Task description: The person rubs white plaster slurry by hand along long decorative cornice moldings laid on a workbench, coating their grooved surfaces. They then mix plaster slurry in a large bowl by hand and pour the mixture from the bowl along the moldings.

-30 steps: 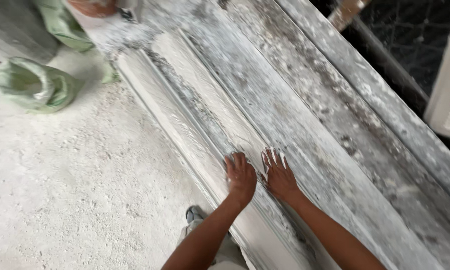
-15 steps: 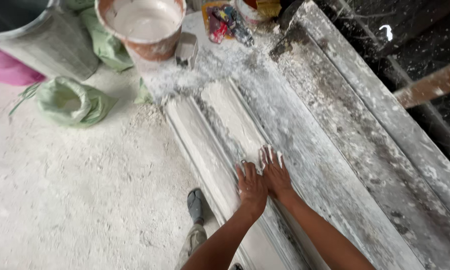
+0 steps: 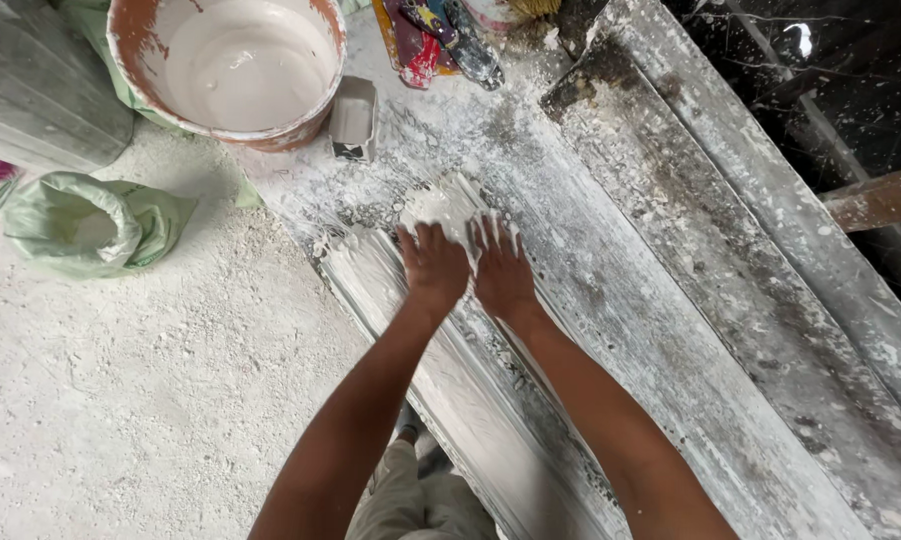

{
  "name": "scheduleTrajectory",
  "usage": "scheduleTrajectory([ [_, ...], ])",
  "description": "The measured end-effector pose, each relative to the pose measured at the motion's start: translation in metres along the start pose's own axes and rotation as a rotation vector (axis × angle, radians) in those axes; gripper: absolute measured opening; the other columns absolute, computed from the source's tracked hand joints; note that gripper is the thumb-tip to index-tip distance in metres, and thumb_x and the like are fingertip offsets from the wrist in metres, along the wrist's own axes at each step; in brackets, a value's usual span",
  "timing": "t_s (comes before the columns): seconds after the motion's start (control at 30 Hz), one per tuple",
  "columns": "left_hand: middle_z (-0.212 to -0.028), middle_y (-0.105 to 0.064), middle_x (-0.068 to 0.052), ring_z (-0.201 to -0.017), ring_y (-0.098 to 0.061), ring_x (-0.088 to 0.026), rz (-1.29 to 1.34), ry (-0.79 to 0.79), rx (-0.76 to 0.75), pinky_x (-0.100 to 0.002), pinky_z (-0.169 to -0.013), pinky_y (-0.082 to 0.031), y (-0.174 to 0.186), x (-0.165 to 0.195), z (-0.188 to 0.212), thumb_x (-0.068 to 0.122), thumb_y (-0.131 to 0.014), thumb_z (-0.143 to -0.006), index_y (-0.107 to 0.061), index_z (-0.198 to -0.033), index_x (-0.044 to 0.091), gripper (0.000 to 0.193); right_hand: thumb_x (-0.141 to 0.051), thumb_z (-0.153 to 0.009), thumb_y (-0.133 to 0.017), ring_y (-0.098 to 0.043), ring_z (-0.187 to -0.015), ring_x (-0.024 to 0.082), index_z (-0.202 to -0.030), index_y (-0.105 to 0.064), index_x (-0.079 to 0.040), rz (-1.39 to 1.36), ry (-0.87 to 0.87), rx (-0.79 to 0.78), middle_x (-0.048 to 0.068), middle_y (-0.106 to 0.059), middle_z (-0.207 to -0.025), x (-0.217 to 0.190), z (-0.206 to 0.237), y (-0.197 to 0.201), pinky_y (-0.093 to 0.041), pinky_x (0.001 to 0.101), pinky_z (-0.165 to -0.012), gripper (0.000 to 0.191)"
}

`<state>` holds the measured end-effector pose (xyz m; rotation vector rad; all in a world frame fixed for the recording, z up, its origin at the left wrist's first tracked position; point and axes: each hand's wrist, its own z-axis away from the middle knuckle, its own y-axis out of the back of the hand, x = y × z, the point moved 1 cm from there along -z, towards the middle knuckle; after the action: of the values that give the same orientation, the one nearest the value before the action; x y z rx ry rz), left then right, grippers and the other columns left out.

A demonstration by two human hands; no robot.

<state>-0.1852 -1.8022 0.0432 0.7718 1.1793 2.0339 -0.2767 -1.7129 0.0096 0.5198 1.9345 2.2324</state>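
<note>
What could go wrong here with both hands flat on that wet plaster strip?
1. Left hand and right hand press side by side near the end of the plaster strip; uneven pressure could dent its ridges.
2. The strip lies along the bench edge; a hard push might slide it toward the floor.
3. The small cup and bucket stand just ahead and could get knocked.

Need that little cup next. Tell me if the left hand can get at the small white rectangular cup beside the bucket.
Probably yes. The left hand lies flat on the wet plaster strip, and only bare, plaster-spattered bench separates it from the cup beside the bucket. Nothing blocks the way.
</note>
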Motion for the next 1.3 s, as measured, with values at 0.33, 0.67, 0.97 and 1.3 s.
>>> scheduleTrajectory([
  [0.33, -0.158, -0.032, -0.028, -0.148, -0.024, -0.047, 0.049, -0.112, 0.032, -0.068, -0.118, -0.013, -0.063, 0.032, 0.062, 0.022, -0.045, -0.098, -0.063, -0.125, -0.003, 0.040, -0.051, -0.101, -0.046, -0.005, -0.156, 0.036, -0.162, -0.009, -0.007, -0.169, -0.090, -0.224, 0.016, -0.009, -0.169, 0.031, 0.115, -0.029, -0.008, 0.0541, -0.124, 0.083],
  [0.67, -0.160, -0.023, -0.030, -0.149, -0.015, -0.051, 0.065, -0.026, 0.075, -0.081, -0.110, -0.005, -0.047, 0.023, 0.026, 0.021, -0.057, -0.092, -0.054, -0.136, -0.006, 0.052, -0.041, -0.098, -0.055, -0.010, -0.158, 0.032, -0.163, -0.011, -0.006, -0.145, -0.110, -0.238, 0.014, -0.010, -0.172, 0.004, 0.023, -0.023, -0.011, 0.0516, -0.125, 0.085],
  [0.97, -0.161, -0.021, -0.031, -0.150, -0.012, -0.052, -0.147, -0.083, -0.028, -0.080, -0.106, -0.006, 0.002, -0.053, -0.039, 0.019, -0.060, -0.089, -0.054, -0.133, -0.008, 0.052, -0.042, -0.101, -0.047, -0.008, -0.157, 0.030, -0.163, -0.017, -0.004, -0.231, -0.049, -0.095, 0.014, -0.012, -0.171, -0.030, -0.091, 0.005, -0.011, 0.0509, -0.124, 0.079],
  [1.3, -0.127, -0.054, -0.021, -0.118, -0.047, -0.037, 0.498, -0.118, 0.676, -0.050, -0.099, -0.038, 0.052, -0.082, -0.097, 0.030, -0.068, -0.085, -0.076, -0.086, -0.003, 0.034, -0.053, -0.086, -0.063, -0.017, -0.151, 0.044, -0.161, -0.016, -0.010, -0.332, -0.426, -0.242, 0.020, -0.020, -0.164, -0.046, -0.134, 0.013, -0.014, 0.0593, -0.120, 0.099],
])
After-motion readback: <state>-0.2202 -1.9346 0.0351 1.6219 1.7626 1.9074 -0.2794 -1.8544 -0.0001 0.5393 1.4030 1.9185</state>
